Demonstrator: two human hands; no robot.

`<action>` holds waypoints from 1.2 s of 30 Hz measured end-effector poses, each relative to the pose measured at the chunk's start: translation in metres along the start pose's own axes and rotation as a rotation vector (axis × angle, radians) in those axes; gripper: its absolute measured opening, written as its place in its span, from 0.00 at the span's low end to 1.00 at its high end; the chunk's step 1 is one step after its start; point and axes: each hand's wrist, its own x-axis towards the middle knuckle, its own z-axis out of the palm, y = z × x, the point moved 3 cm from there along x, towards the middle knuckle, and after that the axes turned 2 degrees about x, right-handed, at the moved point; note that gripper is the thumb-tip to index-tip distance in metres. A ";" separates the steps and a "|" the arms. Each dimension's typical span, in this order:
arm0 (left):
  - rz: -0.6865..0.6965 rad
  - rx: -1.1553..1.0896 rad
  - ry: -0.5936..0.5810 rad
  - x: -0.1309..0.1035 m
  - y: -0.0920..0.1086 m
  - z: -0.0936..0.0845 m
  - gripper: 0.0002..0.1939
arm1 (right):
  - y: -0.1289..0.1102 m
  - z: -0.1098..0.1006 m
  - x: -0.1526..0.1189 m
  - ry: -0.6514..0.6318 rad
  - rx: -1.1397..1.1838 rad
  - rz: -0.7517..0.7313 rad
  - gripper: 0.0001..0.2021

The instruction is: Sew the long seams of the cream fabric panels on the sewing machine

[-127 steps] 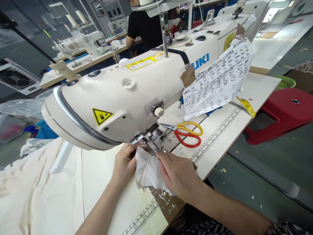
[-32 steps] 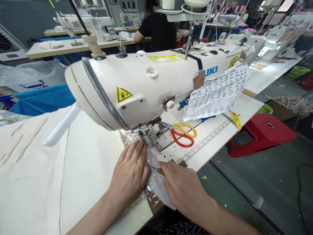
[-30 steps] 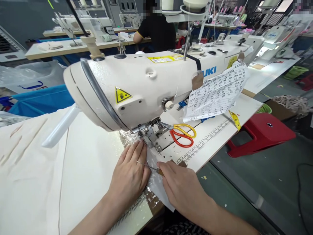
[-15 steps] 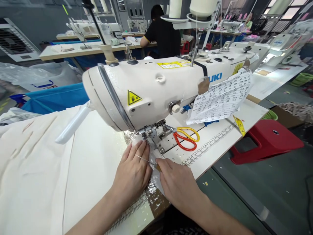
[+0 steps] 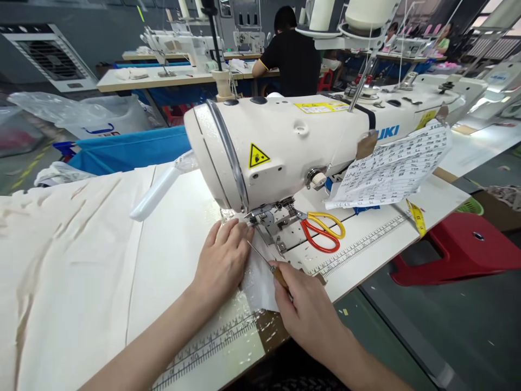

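Note:
My left hand (image 5: 223, 255) lies palm down beside the needle area of a white sewing machine (image 5: 280, 141), fingers stretched out and pressing on a small white cloth (image 5: 260, 285). Part of that cloth is under the hand. My right hand (image 5: 309, 309) is closed round the wooden handle of an awl (image 5: 280, 276). The awl's thin metal shaft points up and left, its tip close to my left fingers. Scissors (image 5: 321, 233) with one red and one yellow handle rest on the machine bed, right of the presser foot.
Cream fabric (image 5: 77, 260) covers the table's left side. A handwritten sheet (image 5: 386, 168) hangs on the machine. A yellow tape measure (image 5: 415, 218) lies at the right edge, near a red stool (image 5: 468, 244). Further back a person in black (image 5: 291, 60) sits at another table.
The view has swung left, so everything sits further right. My right hand has drawn back slightly from my left with the awl, and more of the small white cloth shows between them.

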 end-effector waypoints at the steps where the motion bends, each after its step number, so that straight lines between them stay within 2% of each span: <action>1: 0.003 0.011 0.009 0.000 0.000 -0.002 0.21 | 0.000 0.000 -0.003 0.004 0.023 -0.001 0.18; 6: 0.003 -0.081 0.034 -0.002 0.015 -0.011 0.18 | -0.001 0.002 -0.014 0.008 0.033 0.003 0.19; 11: 0.023 -0.120 0.019 -0.006 0.032 -0.012 0.20 | 0.003 -0.001 -0.020 -0.013 0.017 0.005 0.18; 14: 0.021 -0.100 0.005 -0.006 0.031 -0.010 0.21 | 0.008 -0.007 -0.025 -0.025 0.025 0.011 0.18; 17: 0.020 -0.088 -0.014 -0.006 0.029 -0.009 0.22 | 0.016 -0.018 -0.031 0.024 0.078 0.033 0.16; 23: 0.011 -0.071 -0.033 -0.005 0.030 -0.012 0.24 | 0.041 -0.037 -0.036 0.038 0.288 0.158 0.11; 29: 0.020 -0.067 -0.025 -0.006 0.032 -0.012 0.22 | 0.059 -0.034 -0.041 0.003 0.491 0.285 0.12; 36: 0.045 -0.049 -0.013 -0.007 0.033 -0.013 0.22 | 0.057 -0.034 -0.039 0.009 0.561 0.307 0.15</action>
